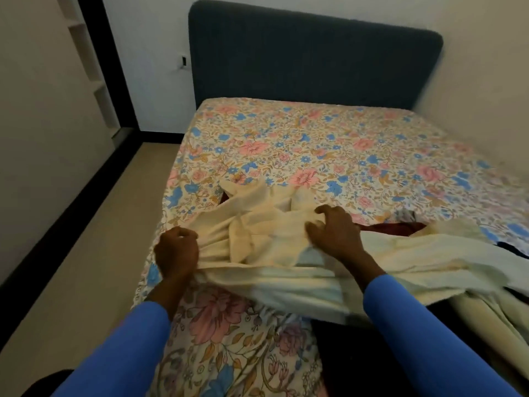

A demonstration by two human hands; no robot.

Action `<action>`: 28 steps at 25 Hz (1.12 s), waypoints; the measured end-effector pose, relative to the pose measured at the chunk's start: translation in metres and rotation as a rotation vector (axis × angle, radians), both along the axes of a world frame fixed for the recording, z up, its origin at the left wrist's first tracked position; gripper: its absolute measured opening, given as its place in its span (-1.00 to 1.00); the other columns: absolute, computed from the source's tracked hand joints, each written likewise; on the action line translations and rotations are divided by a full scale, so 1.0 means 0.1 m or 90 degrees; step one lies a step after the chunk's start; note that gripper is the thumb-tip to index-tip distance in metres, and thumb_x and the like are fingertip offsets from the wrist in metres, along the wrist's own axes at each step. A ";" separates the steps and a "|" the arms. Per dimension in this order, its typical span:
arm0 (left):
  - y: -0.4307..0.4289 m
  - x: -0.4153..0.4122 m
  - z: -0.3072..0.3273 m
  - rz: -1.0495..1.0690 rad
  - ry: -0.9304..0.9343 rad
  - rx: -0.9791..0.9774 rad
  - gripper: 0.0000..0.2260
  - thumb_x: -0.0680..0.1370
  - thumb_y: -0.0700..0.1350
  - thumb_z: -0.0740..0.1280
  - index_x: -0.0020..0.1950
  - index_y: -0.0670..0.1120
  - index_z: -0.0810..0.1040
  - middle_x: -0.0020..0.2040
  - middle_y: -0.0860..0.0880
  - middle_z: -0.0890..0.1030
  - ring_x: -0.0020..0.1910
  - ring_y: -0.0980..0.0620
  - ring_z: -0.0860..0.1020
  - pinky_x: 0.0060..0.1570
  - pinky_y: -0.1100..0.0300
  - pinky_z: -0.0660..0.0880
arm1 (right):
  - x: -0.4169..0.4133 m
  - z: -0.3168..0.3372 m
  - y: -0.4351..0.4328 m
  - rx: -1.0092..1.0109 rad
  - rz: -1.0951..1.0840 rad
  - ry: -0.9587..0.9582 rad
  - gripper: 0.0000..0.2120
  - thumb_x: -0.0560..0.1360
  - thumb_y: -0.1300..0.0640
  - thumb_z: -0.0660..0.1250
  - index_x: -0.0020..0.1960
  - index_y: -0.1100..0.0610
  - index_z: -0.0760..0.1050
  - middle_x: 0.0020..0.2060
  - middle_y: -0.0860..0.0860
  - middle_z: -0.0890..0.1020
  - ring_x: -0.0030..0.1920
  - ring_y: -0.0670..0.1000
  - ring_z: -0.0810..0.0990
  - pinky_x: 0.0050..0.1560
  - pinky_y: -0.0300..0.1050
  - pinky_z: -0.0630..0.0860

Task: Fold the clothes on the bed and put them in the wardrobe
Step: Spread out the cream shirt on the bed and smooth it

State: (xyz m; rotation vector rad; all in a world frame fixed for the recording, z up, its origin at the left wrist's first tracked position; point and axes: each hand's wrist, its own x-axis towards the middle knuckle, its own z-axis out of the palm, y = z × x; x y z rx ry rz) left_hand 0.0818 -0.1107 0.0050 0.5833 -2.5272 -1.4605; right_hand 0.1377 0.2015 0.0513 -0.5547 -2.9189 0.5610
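Cream cloth is what you have in both hands: the cream garment lies spread and rumpled across the near left part of the bed, on top of the floral sheet, with one long part trailing off to your right and a lower fold hanging toward you. Your left hand is at the garment's left end, close to the mattress edge, its fingers curled tight round a bunched gather of the fabric. Your right hand sits on the middle of the garment, knuckles up, fingers bent and dug into the cloth with the thumb drawn in beside them, so a small ridge of fabric is caught under the fingertips. The two hands are well apart, with creased folds lying between them. Just beyond your right wrist a dark red garment shows from under the cream cloth. Farther right, at the frame's edge, lies a dark cloth, and below it another pale cloth drapes off the near corner; you cannot tell whether it belongs to the same garment. Your blue sleeves cover both forearms to the wrist. Behind the bed stands a dark blue padded headboard against a pale wall, with a small wall socket to its left. White shelves stand at the far left above the beige floor.
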 end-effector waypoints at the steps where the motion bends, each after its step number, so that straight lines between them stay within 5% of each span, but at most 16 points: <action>1: -0.17 -0.02 -0.06 -0.017 -0.024 -0.048 -0.82 0.57 -0.17 0.31 -0.11 -0.02 0.70 0.01 -0.14 0.70 -0.03 -0.19 0.60 -0.02 -0.01 0.57 | -0.06 -0.03 -0.03 -0.009 -0.013 0.004 -0.52 0.56 -0.16 0.35 0.40 0.03 0.47 0.31 0.12 0.50 0.33 0.22 0.47 0.31 0.22 0.45; 3: -0.34 0.07 -0.14 -0.067 -0.046 -0.195 -0.86 0.58 -0.04 0.33 0.01 0.00 0.68 0.13 -0.17 0.65 0.08 -0.21 0.57 0.13 -0.09 0.53 | -0.14 -0.06 -0.24 0.060 0.094 0.081 -0.59 0.55 0.01 0.37 0.38 0.06 0.50 0.33 0.11 0.51 0.32 0.20 0.48 0.30 0.22 0.45; 6: -0.21 0.20 -0.26 -0.135 0.139 -0.387 -0.80 0.56 0.07 0.40 0.11 0.01 0.61 0.23 -0.11 0.54 0.20 -0.16 0.50 0.16 -0.04 0.35 | -0.37 -0.04 -0.82 0.080 0.384 0.096 -0.52 0.50 0.19 0.38 0.42 0.06 0.48 0.38 0.07 0.50 0.35 0.15 0.45 0.31 0.17 0.47; 8: 0.12 0.22 -0.22 -0.211 0.137 -0.215 -0.86 0.62 -0.09 0.33 0.15 -0.06 0.60 0.12 -0.11 0.60 0.07 -0.12 0.56 -0.01 0.08 0.38 | -0.58 -0.07 -1.23 0.063 0.390 -0.045 -0.50 0.57 -0.02 0.37 0.47 0.08 0.42 0.37 0.09 0.51 0.33 0.15 0.49 0.23 0.06 0.50; 10: 0.42 0.12 -0.04 -0.170 -0.053 0.229 -0.76 0.67 -0.23 0.20 0.26 -0.16 0.58 0.14 -0.22 0.64 0.01 -0.14 0.60 -0.08 0.09 0.49 | -0.74 -0.18 -1.45 -0.092 0.250 -0.195 -0.29 0.52 -0.33 0.35 0.44 0.17 0.44 0.33 0.13 0.56 0.28 0.18 0.55 0.14 -0.02 0.49; 12: 0.48 0.07 0.05 -0.163 -0.128 0.520 -0.76 0.70 -0.25 0.14 0.26 -0.19 0.56 0.09 -0.26 0.63 -0.06 -0.14 0.63 -0.16 0.08 0.61 | -0.73 -0.14 -1.48 -0.335 0.154 -0.192 -0.30 0.43 -0.29 0.48 0.30 0.24 0.54 0.19 0.17 0.63 0.20 0.21 0.61 0.10 0.02 0.58; 13: 0.45 0.09 0.11 -0.218 -0.102 0.530 -0.77 0.68 -0.31 0.14 0.23 -0.18 0.55 0.05 -0.25 0.63 -0.08 -0.11 0.64 -0.20 0.14 0.63 | -0.71 -0.05 -1.43 -0.424 0.117 -0.164 -0.43 0.43 -0.14 0.53 0.21 0.28 0.59 0.11 0.22 0.66 0.15 0.25 0.64 0.12 0.09 0.63; 15: 0.35 0.14 0.32 -0.379 0.063 0.360 -0.64 0.57 -0.42 0.26 0.27 -0.07 0.49 0.05 -0.14 0.65 -0.01 -0.06 0.65 -0.11 0.17 0.60 | -0.68 0.32 -1.32 -0.484 0.142 -0.120 -0.78 0.50 0.21 0.43 0.08 0.34 0.64 0.04 0.30 0.68 0.10 0.27 0.67 0.18 0.16 0.64; 18: 0.29 -0.04 0.82 -0.387 0.282 -0.082 -0.36 0.41 0.01 0.51 0.47 0.06 0.39 0.34 -0.01 0.51 0.28 0.01 0.48 0.19 0.10 0.45 | -0.50 1.16 -1.27 -0.372 0.265 -0.013 -0.75 0.55 0.30 0.25 0.07 0.30 0.69 -0.01 0.24 0.72 0.00 0.13 0.68 0.11 0.05 0.62; 20: 0.28 -0.15 1.42 -0.447 0.338 -0.156 -0.45 0.42 0.18 0.46 0.33 -0.03 0.53 0.27 -0.09 0.57 0.22 -0.07 0.53 0.15 0.04 0.45 | -0.38 1.82 -1.27 -0.270 0.344 0.077 -0.72 0.56 0.20 0.26 0.07 0.26 0.71 -0.03 0.17 0.73 -0.03 0.05 0.68 0.10 0.03 0.61; 23: 0.12 -0.24 2.59 -0.460 0.453 -0.157 -0.85 0.52 -0.07 0.49 0.02 -0.11 0.68 -0.09 -0.03 0.68 -0.14 0.02 0.60 -0.11 0.03 0.50 | -0.24 2.92 -1.15 0.044 0.368 0.249 -0.59 0.53 0.19 0.35 0.37 0.19 0.54 0.17 0.14 0.66 0.13 0.12 0.63 0.14 -0.04 0.51; 26: -0.15 -0.07 3.84 -0.347 0.718 -0.320 -0.78 0.56 -0.11 0.44 0.19 -0.01 0.59 0.01 -0.06 0.64 -0.06 -0.11 0.63 -0.05 0.01 0.58 | 0.03 3.96 -0.87 0.328 0.357 0.462 -0.67 0.50 0.27 0.32 0.26 0.20 0.50 0.09 0.23 0.63 0.08 0.31 0.60 0.02 0.09 0.50; 28: -0.31 -0.03 4.52 -0.300 0.778 -0.514 -0.77 0.58 -0.12 0.38 0.22 0.00 0.49 0.02 -0.11 0.62 -0.07 -0.21 0.64 -0.07 -0.09 0.62 | 0.12 4.51 -0.70 0.357 0.309 0.555 -0.80 0.56 0.21 0.34 0.16 0.18 0.60 0.03 0.21 0.66 0.06 0.31 0.62 0.03 0.13 0.53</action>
